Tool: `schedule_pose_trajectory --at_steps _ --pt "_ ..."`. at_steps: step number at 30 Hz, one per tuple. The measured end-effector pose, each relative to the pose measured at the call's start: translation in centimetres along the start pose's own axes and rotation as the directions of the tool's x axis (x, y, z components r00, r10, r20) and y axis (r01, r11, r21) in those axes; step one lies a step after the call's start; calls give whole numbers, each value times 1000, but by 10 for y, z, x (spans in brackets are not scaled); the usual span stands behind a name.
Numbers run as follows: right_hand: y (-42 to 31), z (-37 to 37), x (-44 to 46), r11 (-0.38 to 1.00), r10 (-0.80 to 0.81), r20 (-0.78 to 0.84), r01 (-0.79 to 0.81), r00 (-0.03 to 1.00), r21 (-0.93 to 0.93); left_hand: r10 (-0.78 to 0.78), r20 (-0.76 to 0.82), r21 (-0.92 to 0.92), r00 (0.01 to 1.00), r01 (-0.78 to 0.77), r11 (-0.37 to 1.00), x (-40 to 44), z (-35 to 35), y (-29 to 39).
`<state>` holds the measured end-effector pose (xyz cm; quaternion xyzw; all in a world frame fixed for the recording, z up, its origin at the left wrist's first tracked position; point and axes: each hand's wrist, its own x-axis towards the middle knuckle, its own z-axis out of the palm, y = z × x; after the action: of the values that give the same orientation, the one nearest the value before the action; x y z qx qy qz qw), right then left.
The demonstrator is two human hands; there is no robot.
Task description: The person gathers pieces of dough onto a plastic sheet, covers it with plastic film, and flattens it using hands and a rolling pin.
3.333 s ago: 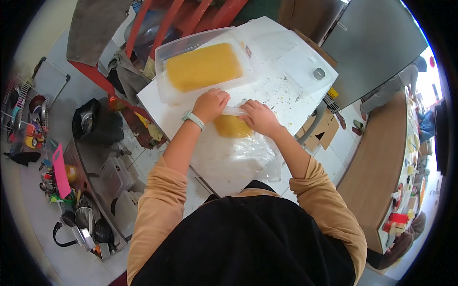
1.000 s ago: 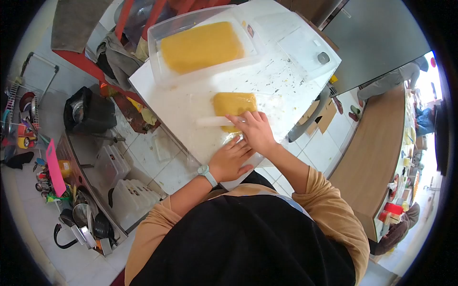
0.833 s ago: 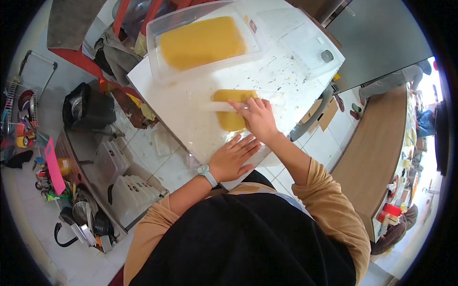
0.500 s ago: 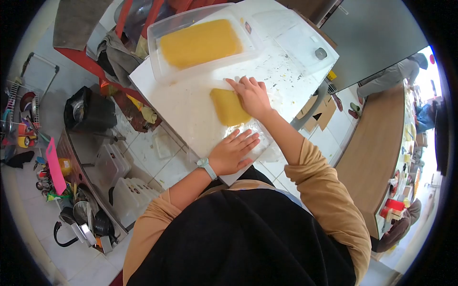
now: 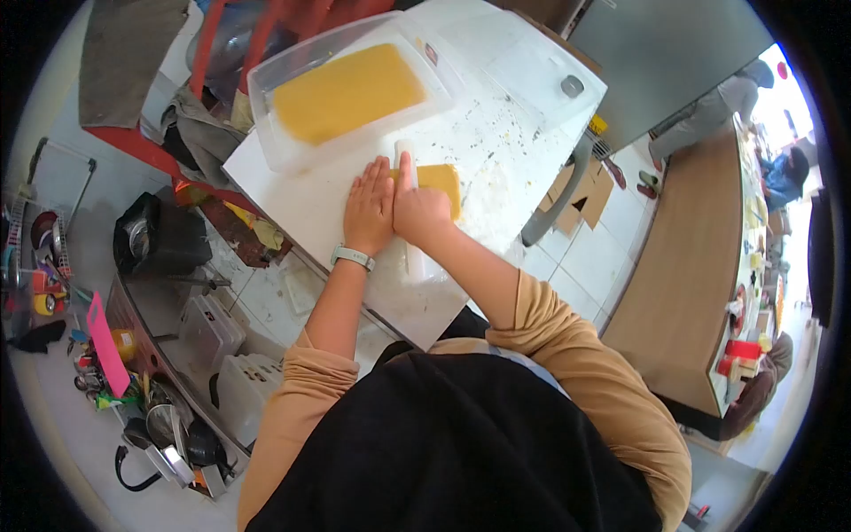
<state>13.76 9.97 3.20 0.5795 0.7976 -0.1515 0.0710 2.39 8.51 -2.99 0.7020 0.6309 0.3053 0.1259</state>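
A small yellow slab [image 5: 445, 184] lies on the white tabletop, its left part covered by my hands and a long white bar [image 5: 404, 146]. That bar runs across the slab from far to near. My right hand [image 5: 422, 215] is curled over it, with the index finger stretched along its length. Close against its left side, my left hand [image 5: 367, 210] lies flat with straight fingers, beside the bar. A larger yellow slab [image 5: 350, 93] sits in a clear plastic tub [image 5: 266, 133] at the far left of the table.
A clear lid [image 5: 541, 75] lies at the table's far right. Dark specks mark the white table [image 5: 479, 124]. A black bin [image 5: 160, 235] and a shelf of utensils stand to the left. A long brown counter [image 5: 678, 275] is on the right, with other people beyond it.
My left hand has moved forward and left; my right hand has come toward it and curled. The white bar now shows under my right hand, across the small slab. The view has shifted slightly.
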Motion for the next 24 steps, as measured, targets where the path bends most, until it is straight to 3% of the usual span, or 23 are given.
schedule_pose_trajectory --at_steps 4,14,24 --pt "7 -12 0 1000 31 72 -31 997 -2 24 -2 270 1000 -23 962 -3 -5 10" --pt "40 -21 -6 976 131 194 -161 972 144 3 -20 327 1000 4 945 -3 -2 7" --pt "72 -18 -21 978 120 144 -142 982 155 22 -24 319 999 -13 948 -6 3 -1"
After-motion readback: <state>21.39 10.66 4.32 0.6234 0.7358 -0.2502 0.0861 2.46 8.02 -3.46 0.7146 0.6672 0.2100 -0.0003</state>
